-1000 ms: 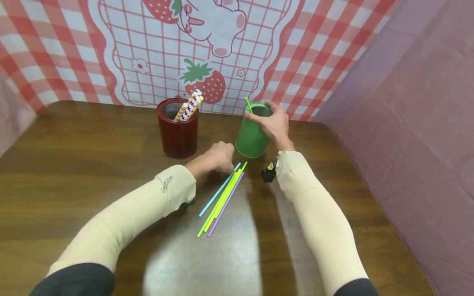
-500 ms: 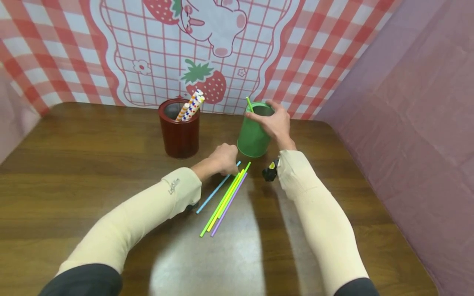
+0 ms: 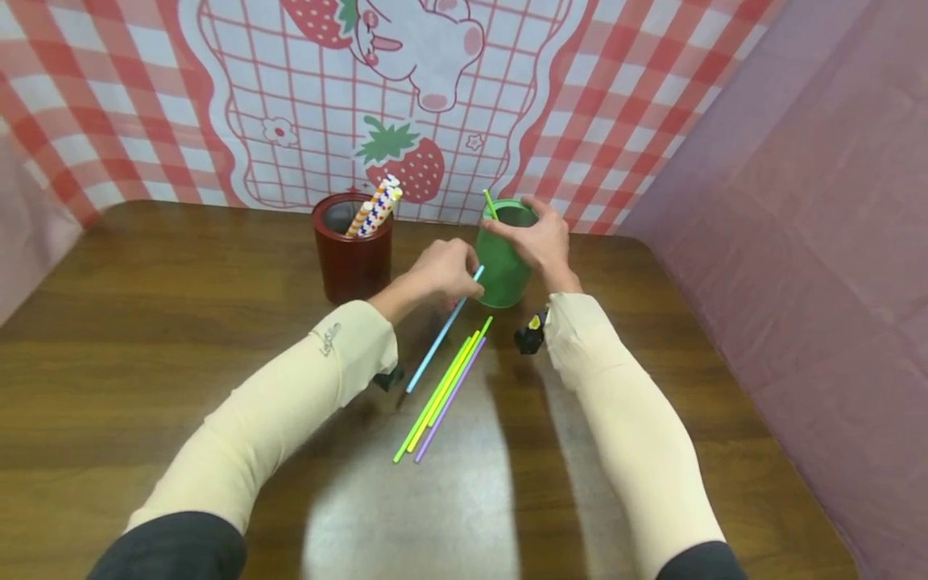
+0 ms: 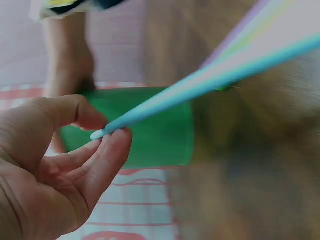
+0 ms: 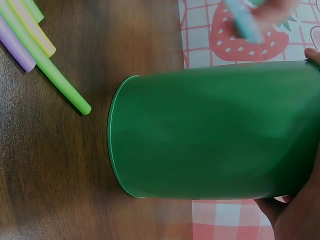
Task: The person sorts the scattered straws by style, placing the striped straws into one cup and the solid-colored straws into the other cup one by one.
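Observation:
A light blue straw [image 3: 437,348] slants up from the table, its far end pinched between the thumb and fingers of my left hand [image 3: 445,270]. In the left wrist view the blue straw [image 4: 165,102] runs from the fingertips toward the upper right. My right hand [image 3: 540,239] grips the rim of a green cup [image 3: 500,270], which stands upright; one green straw [image 3: 490,205] pokes out of it. From the right wrist, the cup's side [image 5: 210,132] fills the middle. Several straws, green, yellow and a purple straw [image 3: 451,400], lie side by side on the table below the hands.
Left of the green cup stands a dark red cup [image 3: 353,266] holding several thick patterned straws [image 3: 377,208]. Behind both hangs a checked cloth [image 3: 304,89] with strawberries. A pink cloth [image 3: 797,225] borders the wooden table [image 3: 181,322] on the right.
My left hand has picked the blue straw up from beside the others and moved it up toward the green cup. The right hand stays on the cup's rim.

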Action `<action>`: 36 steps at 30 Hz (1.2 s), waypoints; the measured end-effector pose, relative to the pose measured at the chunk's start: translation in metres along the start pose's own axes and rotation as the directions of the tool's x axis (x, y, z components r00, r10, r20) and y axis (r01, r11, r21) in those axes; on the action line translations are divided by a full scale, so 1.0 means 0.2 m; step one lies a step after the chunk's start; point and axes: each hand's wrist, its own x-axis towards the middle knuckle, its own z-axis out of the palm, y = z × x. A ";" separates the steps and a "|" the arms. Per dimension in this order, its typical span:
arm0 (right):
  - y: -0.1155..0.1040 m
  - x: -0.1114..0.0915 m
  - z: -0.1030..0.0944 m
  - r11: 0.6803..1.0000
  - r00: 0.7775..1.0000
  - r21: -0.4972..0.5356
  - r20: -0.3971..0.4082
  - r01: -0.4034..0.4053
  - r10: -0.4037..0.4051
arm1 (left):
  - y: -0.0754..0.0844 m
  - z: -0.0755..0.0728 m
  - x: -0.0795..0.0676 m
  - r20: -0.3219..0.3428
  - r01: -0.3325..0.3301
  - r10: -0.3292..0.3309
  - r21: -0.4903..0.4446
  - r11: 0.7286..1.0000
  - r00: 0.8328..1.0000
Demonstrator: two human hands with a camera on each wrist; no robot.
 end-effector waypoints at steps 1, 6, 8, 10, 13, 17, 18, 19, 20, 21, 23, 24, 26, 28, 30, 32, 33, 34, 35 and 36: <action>0.00 0.00 0.00 1.000 1.000 -0.004 -0.001 0.006 -0.006 | 0.02 -0.02 0.00 -0.034 -0.014 0.014 0.007 1.000 0.999; 0.01 0.01 -0.02 0.999 1.000 -0.028 0.000 0.031 -0.031 | 0.09 -0.12 -0.01 -0.213 -0.062 0.067 0.034 0.998 0.975; 0.02 0.01 -0.02 0.999 0.999 -0.036 -0.005 0.040 -0.040 | 0.11 -0.14 -0.02 -0.292 -0.073 0.077 0.024 0.997 0.953; 0.02 0.01 -0.01 0.998 0.999 -0.050 -0.011 0.047 -0.047 | 0.13 -0.16 -0.02 -0.365 -0.088 0.077 -0.013 0.996 0.928; 0.02 0.01 -0.01 0.997 0.999 -0.067 -0.013 0.045 -0.046 | 0.17 -0.19 -0.03 -0.473 -0.125 0.075 -0.075 0.989 0.878; 0.02 0.02 0.00 0.996 0.999 -0.080 -0.007 0.038 -0.039 | 0.21 -0.24 -0.03 -0.609 -0.217 0.113 -0.101 0.971 0.785; 0.02 0.02 0.00 0.996 0.999 -0.081 -0.007 0.041 -0.042 | 0.21 -0.26 -0.03 -0.639 -0.235 0.121 -0.097 0.967 0.759; 0.02 0.02 0.00 0.996 0.999 -0.082 -0.009 0.045 -0.046 | 0.22 -0.27 -0.03 -0.666 -0.257 0.125 -0.103 0.961 0.735; 0.01 0.02 0.00 0.995 0.999 -0.084 -0.009 0.046 -0.047 | 0.23 -0.29 -0.04 -0.692 -0.267 0.122 -0.106 0.958 0.711; 0.01 0.02 0.00 0.995 0.999 -0.085 -0.009 0.048 -0.049 | 0.24 -0.31 -0.04 -0.713 -0.279 0.111 -0.123 0.952 0.693; 0.00 0.02 0.00 0.995 0.998 -0.085 -0.011 0.054 -0.055 | 0.25 -0.34 -0.04 -0.760 -0.314 0.089 -0.156 0.936 0.644; 0.00 0.02 0.00 0.995 0.998 -0.086 -0.013 0.055 -0.056 | 0.26 -0.36 -0.05 -0.783 -0.337 0.077 -0.175 0.925 0.618; 0.00 0.02 0.00 0.994 0.998 -0.093 -0.015 0.058 -0.059 | 0.28 -0.39 -0.05 -0.823 -0.386 0.047 -0.214 0.897 0.566; 0.00 0.02 -0.01 0.993 0.998 -0.104 -0.016 0.060 -0.062 | 0.28 -0.42 -0.05 -0.862 -0.442 0.026 -0.233 0.866 0.507; 0.00 0.02 -0.01 0.992 0.998 -0.111 -0.011 0.053 -0.054 | 0.29 -0.43 -0.04 -0.887 -0.482 0.014 -0.238 0.843 0.462; 0.00 0.02 -0.01 0.993 0.999 -0.111 -0.002 0.044 -0.044 | 0.29 -0.44 -0.04 -0.900 -0.508 0.001 -0.245 0.826 0.436; 0.01 0.01 -0.01 0.993 0.999 -0.109 0.000 0.039 -0.039 | 0.29 -0.44 -0.03 -0.905 -0.517 -0.002 -0.245 0.820 0.425; 0.01 0.01 -0.01 0.994 0.999 -0.106 0.003 0.035 -0.035 | 0.29 -0.44 -0.03 -0.909 -0.524 -0.005 -0.245 0.816 0.417; 0.01 0.01 -0.01 0.994 0.999 -0.103 0.006 0.032 -0.032 | 0.29 -0.44 -0.03 -0.911 -0.533 -0.008 -0.248 0.809 0.412; 0.01 0.01 -0.01 0.994 0.999 -0.101 0.008 0.032 -0.031 | 0.29 -0.44 -0.02 -0.913 -0.537 -0.013 -0.251 0.805 0.407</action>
